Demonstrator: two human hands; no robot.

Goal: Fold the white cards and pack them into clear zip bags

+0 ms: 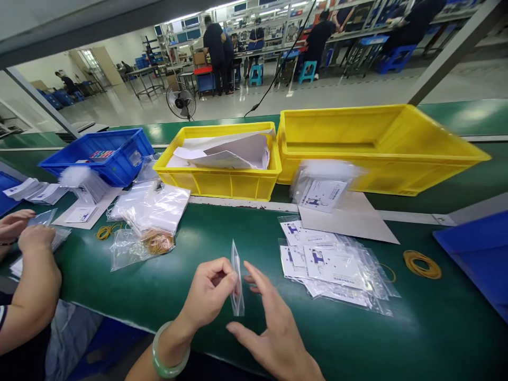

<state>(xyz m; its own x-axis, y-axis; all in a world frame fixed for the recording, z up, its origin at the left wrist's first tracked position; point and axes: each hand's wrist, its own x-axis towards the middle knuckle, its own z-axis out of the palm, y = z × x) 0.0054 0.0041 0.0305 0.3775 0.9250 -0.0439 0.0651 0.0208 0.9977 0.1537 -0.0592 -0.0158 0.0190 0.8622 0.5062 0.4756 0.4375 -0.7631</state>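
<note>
My left hand (208,293) pinches a small clear plastic bag (237,280), held on edge above the green table. A green bangle sits on that wrist. My right hand (273,323) is just right of the bag with its fingers spread, the fingertips close to the bag but holding nothing. To the right of my hands lies a pile of filled bags with printed cards (333,270). A second stack of bagged cards (321,190) leans against the big yellow bin.
Two yellow bins (222,180) (389,164) and a blue bin (115,159) stand at the back. Rubber bands (423,264) lie right, more bands in a bag (156,241) left. A co-worker's hands (24,233) handle bags at far left. A blue tray edge (476,254) is at right.
</note>
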